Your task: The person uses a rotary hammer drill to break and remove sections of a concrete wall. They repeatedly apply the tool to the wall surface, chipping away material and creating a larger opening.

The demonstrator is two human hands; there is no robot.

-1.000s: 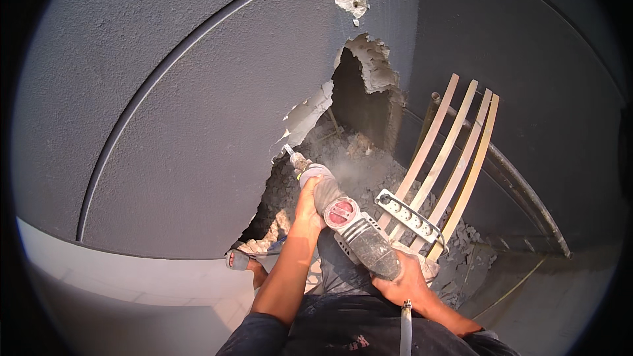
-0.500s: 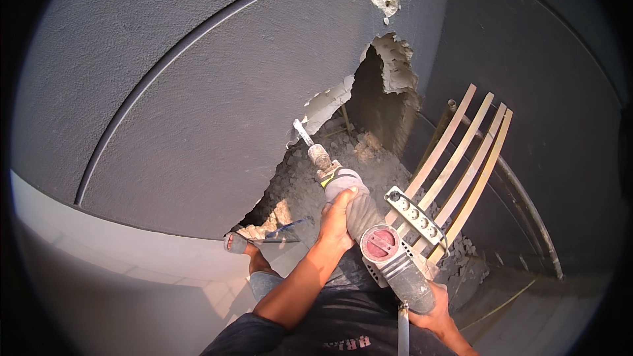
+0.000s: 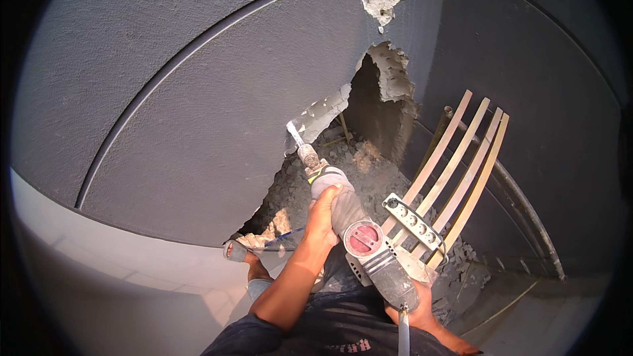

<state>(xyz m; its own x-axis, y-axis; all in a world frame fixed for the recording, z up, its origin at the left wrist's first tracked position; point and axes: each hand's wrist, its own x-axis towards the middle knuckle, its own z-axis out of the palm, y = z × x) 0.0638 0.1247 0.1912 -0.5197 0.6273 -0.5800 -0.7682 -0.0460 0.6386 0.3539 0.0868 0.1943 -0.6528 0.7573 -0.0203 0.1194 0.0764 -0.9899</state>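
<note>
A dusty demolition hammer (image 3: 346, 207) with a round red cap slants up and left in front of me. Around its front barrel my left hand (image 3: 321, 216) is wrapped. My right hand (image 3: 422, 306) is closed at its rear end, the fingers partly hidden under the tool body. The flat chisel (image 3: 294, 133) in its nose touches the broken pale edge of the hole in the dark grey wall (image 3: 198, 125). A cable (image 3: 403, 333) runs from the rear of the tool down toward my body.
Rubble (image 3: 349, 151) lies inside and below the jagged hole. Wooden slats (image 3: 455, 151) lean at the right, with a white power strip (image 3: 415, 224) across them. A metal pipe (image 3: 527, 211) curves behind the slats. A sandaled foot (image 3: 235, 250) shows at the lower left.
The hammer and both hands have shifted slightly left. The chisel tip has moved a little left along the broken wall edge. My grip stays the same.
</note>
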